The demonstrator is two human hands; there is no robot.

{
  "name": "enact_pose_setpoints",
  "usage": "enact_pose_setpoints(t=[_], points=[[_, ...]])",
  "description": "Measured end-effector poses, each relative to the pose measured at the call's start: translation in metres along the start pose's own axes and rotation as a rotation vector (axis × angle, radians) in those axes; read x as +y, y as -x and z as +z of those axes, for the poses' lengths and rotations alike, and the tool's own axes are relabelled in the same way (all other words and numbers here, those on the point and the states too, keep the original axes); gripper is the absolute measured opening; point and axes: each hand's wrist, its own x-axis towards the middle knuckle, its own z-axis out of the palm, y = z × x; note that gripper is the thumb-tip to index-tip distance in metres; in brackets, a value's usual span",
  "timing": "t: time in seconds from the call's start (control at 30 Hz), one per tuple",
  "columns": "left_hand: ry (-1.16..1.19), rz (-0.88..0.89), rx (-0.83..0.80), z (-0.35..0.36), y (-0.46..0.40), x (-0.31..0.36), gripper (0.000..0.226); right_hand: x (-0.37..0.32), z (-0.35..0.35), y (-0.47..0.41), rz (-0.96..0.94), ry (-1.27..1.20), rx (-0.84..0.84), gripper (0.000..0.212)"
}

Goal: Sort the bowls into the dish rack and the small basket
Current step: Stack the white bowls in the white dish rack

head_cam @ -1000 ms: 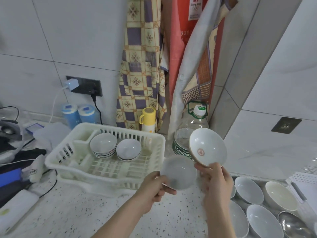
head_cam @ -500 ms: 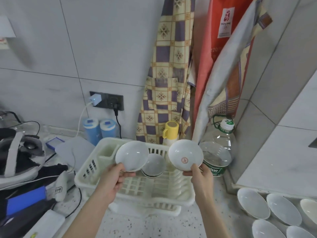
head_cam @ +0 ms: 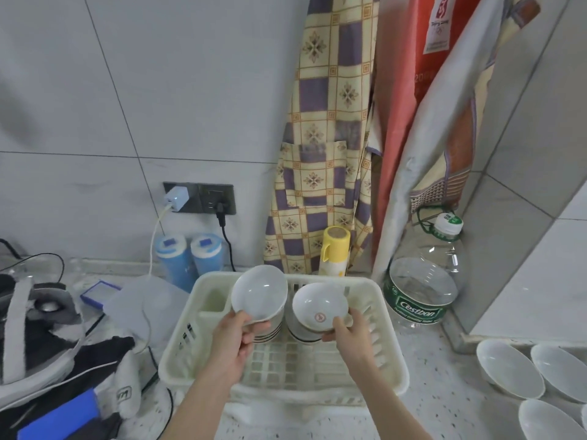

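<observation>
Head view: your left hand [head_cam: 233, 339] fingers pinch a bowl [head_cam: 259, 293] directly above the left stack [head_cam: 270, 328]; right hand [head_cam: 351, 335] pinches the marked bowl [head_cam: 319, 308] over the right stack [head_cam: 300, 330] in the rack [head_cam: 374, 354].

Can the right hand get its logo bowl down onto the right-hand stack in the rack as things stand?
Probably yes. The right hand holds the logo bowl just above the right stack in the dish rack, with nothing between them; the left hand is busy over the other stack.

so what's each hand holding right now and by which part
Left hand holds a plain white bowl by its near rim. Right hand holds the red-marked bowl by its near rim.
</observation>
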Motion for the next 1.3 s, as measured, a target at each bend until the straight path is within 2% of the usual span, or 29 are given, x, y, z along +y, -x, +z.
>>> enact_pose_setpoints(t=[0.4, 0.57, 0.9, 1.23, 1.3], points=[[-0.049, -0.010, -0.118, -0.001, -0.029, -0.005, 0.027, 0.015, 0.008, -0.019, -0.047, 0.118, -0.074, 0.042], [-0.077, 0.001, -0.151, 0.002, -0.033, -0.009, 0.023, 0.026, 0.012, -0.030, -0.028, 0.131, -0.119, 0.046], [-0.171, -0.012, -0.201, 0.001, -0.040, -0.013, 0.028, 0.036, 0.017, -0.038, 0.023, 0.121, -0.164, 0.040], [-0.230, -0.001, -0.207, 0.000, -0.043, -0.020, 0.030, 0.036, 0.018, -0.036, 0.063, 0.093, -0.156, 0.039], [-0.255, -0.001, -0.218, 0.000, -0.044, -0.021, 0.031, 0.034, 0.017, -0.035, 0.064, 0.135, -0.088, 0.033]])
